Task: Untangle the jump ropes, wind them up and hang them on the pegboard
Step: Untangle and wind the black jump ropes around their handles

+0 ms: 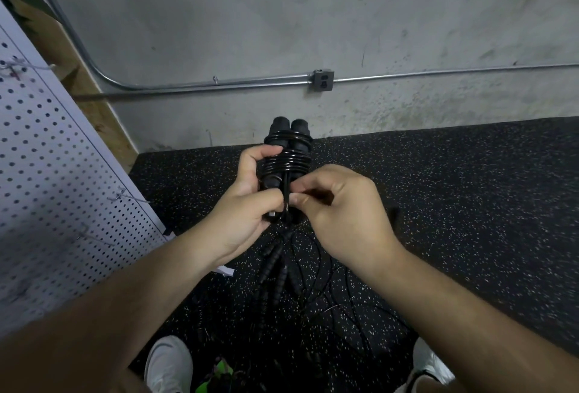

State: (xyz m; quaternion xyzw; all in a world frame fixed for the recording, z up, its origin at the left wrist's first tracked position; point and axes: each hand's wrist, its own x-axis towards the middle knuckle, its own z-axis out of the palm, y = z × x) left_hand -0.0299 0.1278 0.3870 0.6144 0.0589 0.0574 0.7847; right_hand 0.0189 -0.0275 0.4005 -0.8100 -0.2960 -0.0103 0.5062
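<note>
The wound jump rope [286, 157] sits between both hands. The left hand [247, 204] grips its paired handles, and the right hand [338, 204] pinches the cord at the near end. It looks light, with rigid handles and a glossy, springy cord likely to uncoil, so hold it across the coils. Its long axis runs away from the wrists, with the caps beyond the fingers.

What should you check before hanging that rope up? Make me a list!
1. The rope is wound round both handles: ok.
2. The left hand holds it: ok.
3. The loose end is tucked in: cannot tell; the right hand pinches it.
4. A pegboard hook is free: ok.
5. The floor ropes are untangled: not ok.
</note>
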